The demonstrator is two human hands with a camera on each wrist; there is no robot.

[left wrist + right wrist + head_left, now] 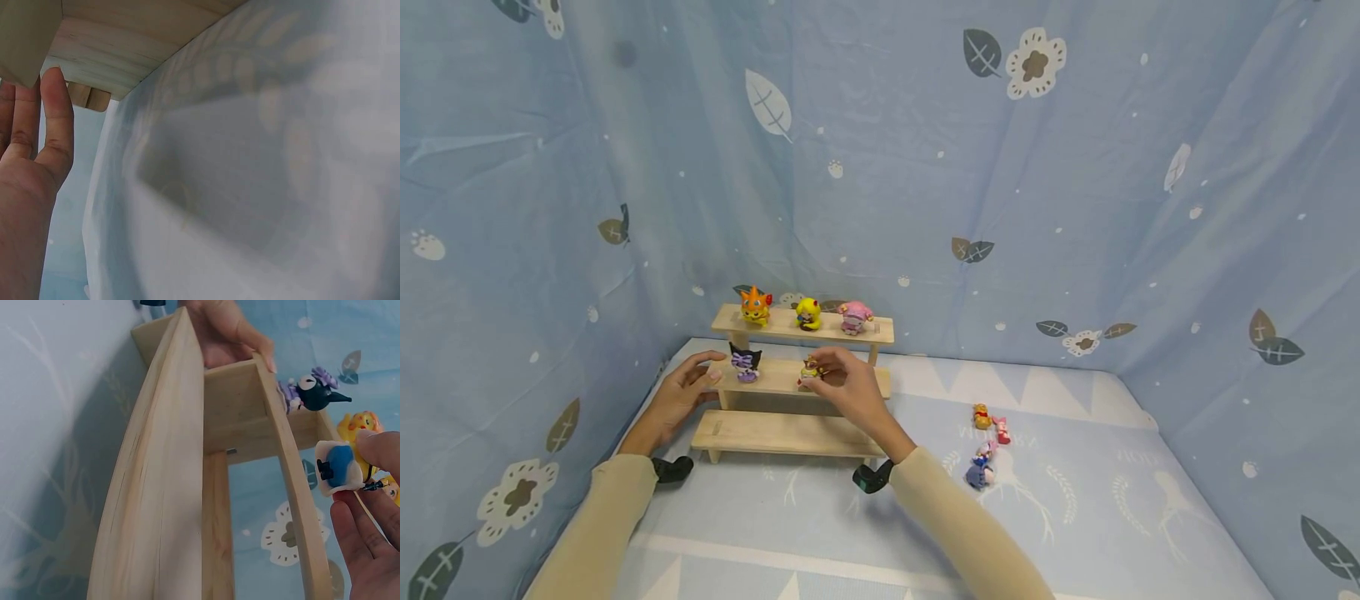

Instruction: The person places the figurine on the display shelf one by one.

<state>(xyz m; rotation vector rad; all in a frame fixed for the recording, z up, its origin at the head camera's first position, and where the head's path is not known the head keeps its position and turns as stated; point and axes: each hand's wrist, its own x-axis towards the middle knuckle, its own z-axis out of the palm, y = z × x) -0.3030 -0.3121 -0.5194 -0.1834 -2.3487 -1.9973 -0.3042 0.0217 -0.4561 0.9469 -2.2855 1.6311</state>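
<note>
A three-step wooden display shelf point(775, 423) stands on the bed-like surface. My left hand point(679, 392) grips the left end of its middle step, thumb on the edge; in the left wrist view its fingers point(57, 109) reach behind the wooden panel. Between thumb and fingers, my right hand point(852, 385) pinches a small yellow figurine point(809, 372) close over the middle step. The right wrist view shows this figurine's white-and-blue underside point(338, 466). To its left on that step stands a black-and-purple figurine point(746, 364).
Along the top step stand an orange figurine point(756, 306), a yellow-haired figurine point(808, 314) and a pink figurine point(855, 317). Right of the shelf, several small figurines lie on the cloth, including a bear point(982, 417) and a blue-grey one point(979, 475). Patterned blue curtains point(880, 167) surround the surface.
</note>
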